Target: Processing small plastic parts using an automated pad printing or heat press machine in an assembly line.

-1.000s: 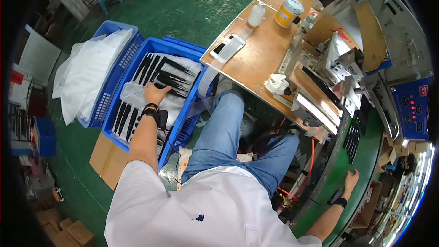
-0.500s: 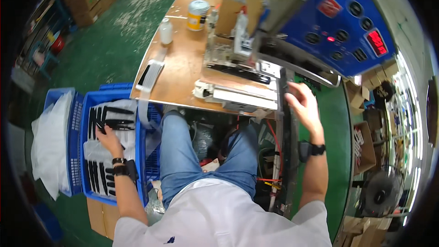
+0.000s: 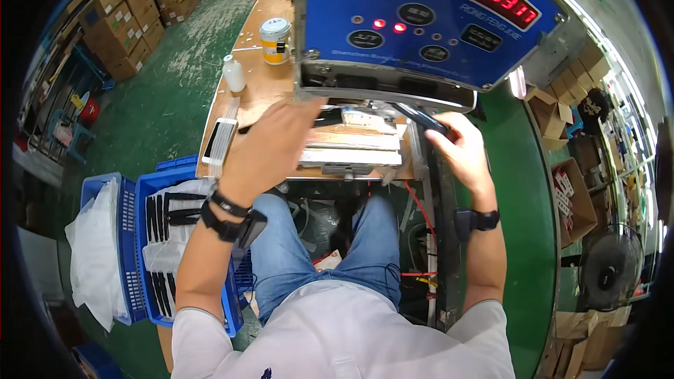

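Note:
My left hand (image 3: 270,146) is over the front of the bench machine, its back toward me. A dark end sticks out past its wrist side and a long black knife-shaped piece (image 3: 328,118) shows beyond the fingers; the hand seems closed round it, though the fingertips are hidden. At the machine's right side, my right hand (image 3: 462,149) pinches the near end of a glossy black bar-like piece (image 3: 421,118), which slants up and left toward the machine. A pale metal rail (image 3: 354,156) of the machine runs along the table's front edge.
A blue control box (image 3: 414,28) overhangs the machine. On the wooden table (image 3: 261,91) stand a white bottle (image 3: 234,74) and a yellow-labelled tub (image 3: 275,42), with a phone-like white thing (image 3: 220,142) nearby. At left, a blue basket (image 3: 145,267) holds several black pieces on white wrap.
My left hand has come up from the blue basket to the machine with a black piece. The right hand now grips a glossy black piece. The view has shifted, bringing the control box left.

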A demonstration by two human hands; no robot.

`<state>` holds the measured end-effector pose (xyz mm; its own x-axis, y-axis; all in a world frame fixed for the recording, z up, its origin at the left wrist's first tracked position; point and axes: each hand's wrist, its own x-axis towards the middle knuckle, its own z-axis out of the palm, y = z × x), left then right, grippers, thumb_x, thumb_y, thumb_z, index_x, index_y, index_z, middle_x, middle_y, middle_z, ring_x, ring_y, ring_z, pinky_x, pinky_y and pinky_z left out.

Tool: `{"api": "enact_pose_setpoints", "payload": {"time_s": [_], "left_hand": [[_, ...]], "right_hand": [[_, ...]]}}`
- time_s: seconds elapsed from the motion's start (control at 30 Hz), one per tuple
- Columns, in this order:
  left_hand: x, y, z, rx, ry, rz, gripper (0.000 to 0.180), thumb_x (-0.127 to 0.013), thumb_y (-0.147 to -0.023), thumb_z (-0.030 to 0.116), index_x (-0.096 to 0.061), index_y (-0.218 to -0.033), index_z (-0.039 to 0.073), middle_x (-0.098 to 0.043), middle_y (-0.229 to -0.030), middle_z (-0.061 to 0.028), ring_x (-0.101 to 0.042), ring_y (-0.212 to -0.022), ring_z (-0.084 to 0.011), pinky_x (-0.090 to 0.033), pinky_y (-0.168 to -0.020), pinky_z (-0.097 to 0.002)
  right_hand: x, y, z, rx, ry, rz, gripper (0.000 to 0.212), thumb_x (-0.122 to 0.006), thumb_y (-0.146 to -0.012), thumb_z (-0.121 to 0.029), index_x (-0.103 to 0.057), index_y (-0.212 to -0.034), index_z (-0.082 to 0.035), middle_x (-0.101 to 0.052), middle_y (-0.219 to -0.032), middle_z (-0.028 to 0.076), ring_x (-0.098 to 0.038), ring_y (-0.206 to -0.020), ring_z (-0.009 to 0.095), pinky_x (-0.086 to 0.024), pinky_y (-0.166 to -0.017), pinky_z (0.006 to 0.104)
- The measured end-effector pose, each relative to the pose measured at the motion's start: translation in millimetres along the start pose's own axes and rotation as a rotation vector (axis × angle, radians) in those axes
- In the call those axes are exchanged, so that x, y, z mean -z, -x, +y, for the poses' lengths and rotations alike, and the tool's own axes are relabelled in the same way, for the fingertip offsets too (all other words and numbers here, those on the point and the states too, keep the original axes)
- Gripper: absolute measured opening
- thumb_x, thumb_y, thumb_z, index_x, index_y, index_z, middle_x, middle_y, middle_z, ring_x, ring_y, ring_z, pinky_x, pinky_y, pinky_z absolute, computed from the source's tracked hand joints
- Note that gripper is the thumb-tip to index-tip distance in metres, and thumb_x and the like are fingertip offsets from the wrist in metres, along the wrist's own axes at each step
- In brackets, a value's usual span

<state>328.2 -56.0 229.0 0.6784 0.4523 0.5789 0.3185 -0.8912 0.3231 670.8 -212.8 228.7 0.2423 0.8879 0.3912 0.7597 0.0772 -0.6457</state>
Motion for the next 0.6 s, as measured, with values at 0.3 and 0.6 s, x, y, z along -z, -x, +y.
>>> {"api": "enact_pose_setpoints", "payload": {"time_s": [0.3, 0.6], "left_hand": [[-60, -34, 22, -0.189, -0.122, -0.094, 0.048, -0.064, -0.095, 0.015, -0.058, -0.138, -0.004, -0.065, -0.135, -0.0179, -0.062, -0.125, -0.0338, -0.042, -0.111, -0.0459], [6, 121, -19, 0.108, -0.010, 0.252, 0.042, -0.068, -0.093, 0.006, -0.063, -0.135, 0.001, -0.062, -0.139, -0.0179, -0.059, -0.131, -0.0372, -0.046, -0.110, -0.0461]], "right_hand": [[119, 139, 193, -0.488, 0.150, 0.475, 0.037, -0.086, -0.085, -0.020, -0.076, -0.110, 0.005, -0.068, -0.090, 0.001, -0.057, -0.076, 0.008, -0.048, -0.069, 0.0251], [94, 128, 256, -0.596, 0.612, 0.277, 0.040, -0.077, -0.090, -0.030, -0.076, -0.112, 0.003, -0.077, -0.097, 0.022, -0.074, -0.090, 0.036, -0.057, -0.084, 0.0422]]}}
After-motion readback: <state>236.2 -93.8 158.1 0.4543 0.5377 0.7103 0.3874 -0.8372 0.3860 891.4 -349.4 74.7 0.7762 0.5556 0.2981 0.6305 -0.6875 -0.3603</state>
